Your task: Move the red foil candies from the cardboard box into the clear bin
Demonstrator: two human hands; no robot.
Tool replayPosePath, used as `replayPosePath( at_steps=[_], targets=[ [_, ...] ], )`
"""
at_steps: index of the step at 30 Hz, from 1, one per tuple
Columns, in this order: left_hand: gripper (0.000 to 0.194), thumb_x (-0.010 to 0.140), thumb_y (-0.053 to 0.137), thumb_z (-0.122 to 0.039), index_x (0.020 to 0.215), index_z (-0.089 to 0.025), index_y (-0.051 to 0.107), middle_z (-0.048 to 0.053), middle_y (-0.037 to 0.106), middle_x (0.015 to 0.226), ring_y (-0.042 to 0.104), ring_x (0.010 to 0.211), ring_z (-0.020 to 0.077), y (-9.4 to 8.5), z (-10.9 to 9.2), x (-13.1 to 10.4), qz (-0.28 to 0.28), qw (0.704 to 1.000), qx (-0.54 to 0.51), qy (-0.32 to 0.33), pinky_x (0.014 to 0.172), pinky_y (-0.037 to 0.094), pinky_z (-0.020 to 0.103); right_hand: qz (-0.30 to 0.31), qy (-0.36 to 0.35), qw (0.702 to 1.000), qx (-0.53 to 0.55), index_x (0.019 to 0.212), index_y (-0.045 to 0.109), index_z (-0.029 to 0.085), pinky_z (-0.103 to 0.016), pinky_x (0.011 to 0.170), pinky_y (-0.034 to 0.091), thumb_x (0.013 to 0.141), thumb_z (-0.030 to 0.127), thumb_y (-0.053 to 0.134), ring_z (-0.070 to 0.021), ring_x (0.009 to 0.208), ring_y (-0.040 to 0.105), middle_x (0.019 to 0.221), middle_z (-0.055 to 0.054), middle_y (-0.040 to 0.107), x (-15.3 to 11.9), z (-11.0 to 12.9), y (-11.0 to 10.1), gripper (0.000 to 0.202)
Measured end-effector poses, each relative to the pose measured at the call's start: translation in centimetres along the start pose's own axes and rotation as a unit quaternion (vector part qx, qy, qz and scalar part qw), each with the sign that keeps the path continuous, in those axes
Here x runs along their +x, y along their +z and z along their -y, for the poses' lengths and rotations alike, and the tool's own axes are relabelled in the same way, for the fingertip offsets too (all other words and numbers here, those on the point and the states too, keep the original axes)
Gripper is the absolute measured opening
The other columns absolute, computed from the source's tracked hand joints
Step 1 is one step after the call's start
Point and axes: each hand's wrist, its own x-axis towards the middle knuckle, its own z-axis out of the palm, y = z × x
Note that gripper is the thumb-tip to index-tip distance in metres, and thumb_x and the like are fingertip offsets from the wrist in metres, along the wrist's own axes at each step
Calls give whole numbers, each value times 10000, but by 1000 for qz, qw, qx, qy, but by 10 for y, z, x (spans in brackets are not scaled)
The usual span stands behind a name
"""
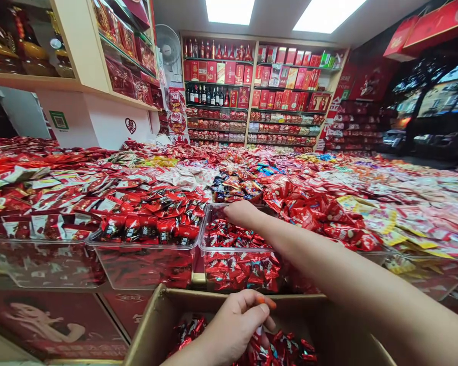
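Observation:
My left hand (246, 320) is above the open cardboard box (290, 301), its fingers curled round small red wrapped candies (256, 339). More of the same shiny red packets lie in the bottom of the box. Across from the right, my right arm reaches over to a clear plastic bin (236, 249), part filled with red wrapped candies (232, 235). My right hand (242, 213) is at the back of that bin, bent down at the wrist. Its fingers are hidden, so their grip does not show.
On the left stands a clear bin (145, 264) heaped with red and black packets. Piled red packets (316, 208) and yellow packets (389, 218) lie to the right. Shelves (252, 86) of bottles and red boxes line the back wall. A cabinet (80, 51) overhangs the left side.

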Motion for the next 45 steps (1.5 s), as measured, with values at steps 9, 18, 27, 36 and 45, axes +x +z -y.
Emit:
replayPosePath(
  at_steps=[9, 18, 27, 36, 45],
  targets=[
    [219, 685, 429, -121, 870, -162, 539, 3, 596, 711, 529, 521, 72, -1, -3, -1, -17, 1000, -6, -6, 444, 308, 179, -4, 2, 999, 50, 920, 540, 129, -312, 670, 465, 828, 268, 455, -132, 768, 554, 905, -40, 568, -3, -2, 9, 187],
    [255, 626, 642, -216, 848, -158, 531, 62, 627, 864, 597, 696, 153, 0, 4, -1, 30, 996, -69, 43, 709, 420, 320, -188, -16, 978, 87, 899, 532, 161, -254, 704, 403, 834, 205, 366, -150, 834, 494, 880, -54, 545, -88, 31, -60, 183],
    [307, 660, 592, -136, 929, -193, 455, -39, 573, 638, 458, 470, 50, 10, 15, 4, 57, 992, -107, 38, 485, 335, 183, -140, 6, 889, 437, 924, 539, 198, -251, 769, 418, 765, 206, 522, -153, 888, 493, 970, -52, 547, -202, 81, 36, 160],
    [454, 513, 464, 50, 904, -180, 452, -7, 590, 728, 525, 595, 83, 12, 16, 7, 86, 989, -116, 34, 593, 369, 227, -128, 76, 856, 495, 794, 516, 203, -218, 623, 398, 605, 39, 602, -127, 711, 500, 781, 18, 552, -207, 68, 53, 264],
    [293, 639, 509, -197, 926, -225, 561, 87, 565, 984, 480, 963, 285, -5, 40, 3, 67, 897, 424, 105, 831, 322, 429, -228, 173, 774, 565, 891, 525, 185, -256, 692, 420, 707, 152, 541, -136, 750, 529, 830, -8, 584, -205, 54, 61, 188]
  ],
)
